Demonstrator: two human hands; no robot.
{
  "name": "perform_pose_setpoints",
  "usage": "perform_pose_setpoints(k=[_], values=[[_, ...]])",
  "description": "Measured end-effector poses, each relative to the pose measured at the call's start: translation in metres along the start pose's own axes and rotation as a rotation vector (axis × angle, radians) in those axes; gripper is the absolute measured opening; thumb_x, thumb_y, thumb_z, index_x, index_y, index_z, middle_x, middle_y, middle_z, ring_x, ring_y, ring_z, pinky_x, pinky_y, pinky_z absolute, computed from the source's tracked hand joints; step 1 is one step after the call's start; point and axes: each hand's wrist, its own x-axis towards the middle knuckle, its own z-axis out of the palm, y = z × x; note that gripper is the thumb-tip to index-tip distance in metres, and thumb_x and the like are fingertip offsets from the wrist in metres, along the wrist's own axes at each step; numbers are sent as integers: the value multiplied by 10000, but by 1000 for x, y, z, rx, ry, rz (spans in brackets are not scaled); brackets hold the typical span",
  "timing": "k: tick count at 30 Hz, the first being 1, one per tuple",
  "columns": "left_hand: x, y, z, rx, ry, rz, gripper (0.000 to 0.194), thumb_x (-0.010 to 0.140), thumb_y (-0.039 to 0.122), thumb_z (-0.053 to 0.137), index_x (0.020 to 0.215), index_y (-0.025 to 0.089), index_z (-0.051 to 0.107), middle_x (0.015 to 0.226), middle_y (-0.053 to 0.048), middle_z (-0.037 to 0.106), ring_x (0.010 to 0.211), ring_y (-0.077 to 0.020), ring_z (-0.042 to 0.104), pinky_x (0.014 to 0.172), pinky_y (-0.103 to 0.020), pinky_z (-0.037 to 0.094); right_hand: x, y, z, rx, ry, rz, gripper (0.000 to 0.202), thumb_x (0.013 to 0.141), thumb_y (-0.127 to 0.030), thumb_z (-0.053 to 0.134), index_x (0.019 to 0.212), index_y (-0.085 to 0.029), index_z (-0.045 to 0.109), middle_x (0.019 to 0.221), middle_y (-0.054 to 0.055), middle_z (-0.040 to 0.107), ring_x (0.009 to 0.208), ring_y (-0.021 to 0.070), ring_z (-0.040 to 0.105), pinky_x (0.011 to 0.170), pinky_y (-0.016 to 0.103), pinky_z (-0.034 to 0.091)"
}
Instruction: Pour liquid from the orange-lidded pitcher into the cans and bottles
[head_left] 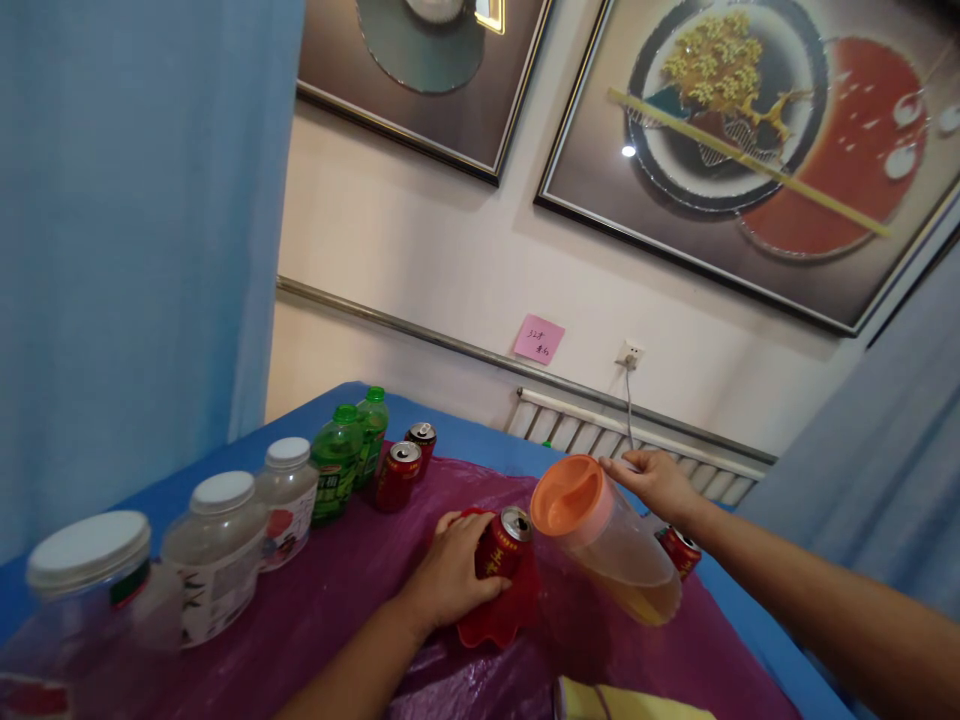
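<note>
My left hand (450, 570) is wrapped round a red drink can (504, 545), its opened top facing up. Under and around that can lies a red scallop-edged dish (491, 630). With my right hand (660, 485) I grip the handle side of a clear plastic pitcher (630, 570). The pitcher has an orange lid (568, 495) and tilts left toward the can, its lid close to the can's top. Pale yellowish liquid shows in its lower part. Whether any liquid is flowing out, I cannot tell.
Along the left stand white-lidded jars (221, 560), green bottles (337, 460) and two red cans (399, 478). Another red can (681, 550) is behind the pitcher. A yellow cloth (630, 700) lies at the front edge of the purple sheet (337, 610). A radiator (570, 420) is behind the table.
</note>
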Motion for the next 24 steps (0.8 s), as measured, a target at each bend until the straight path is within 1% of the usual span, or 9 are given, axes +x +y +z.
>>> perform_pose_setpoints(k=[6, 12, 17, 24], values=[[0, 3, -2, 10, -18, -17, 772, 582, 371, 868, 1294, 246, 597, 1346, -102, 653, 1274, -374, 547, 1150, -536, 327, -1, 1, 0, -2, -15, 9, 577, 782, -696, 553, 534, -253, 277, 472, -58, 263, 430, 91, 271, 415, 253, 179], [0, 5, -3, -3, -12, -10, 757, 586, 358, 868, 1286, 256, 599, 1350, -99, 652, 1275, -363, 549, 1156, -536, 313, 0, 1, 0, 10, -25, 2, 575, 797, -678, 557, 542, -255, 262, 470, -60, 262, 432, 92, 265, 419, 255, 176], [0, 6, -4, 9, -34, -29, 780, 589, 353, 873, 1302, 216, 590, 1367, -119, 639, 1295, -376, 532, 1159, -537, 314, 0, 1, 0, 18, -31, 22, 577, 790, -689, 560, 549, -254, 268, 477, -61, 267, 440, 91, 270, 423, 253, 183], [0, 7, -4, 24, -46, -32, 787, 595, 362, 874, 1307, 193, 583, 1371, -133, 635, 1297, -380, 529, 1156, -547, 315, -1, 0, -1, 6, -26, 18, 579, 788, -692, 557, 543, -253, 271, 479, -65, 252, 434, 88, 265, 424, 255, 174]])
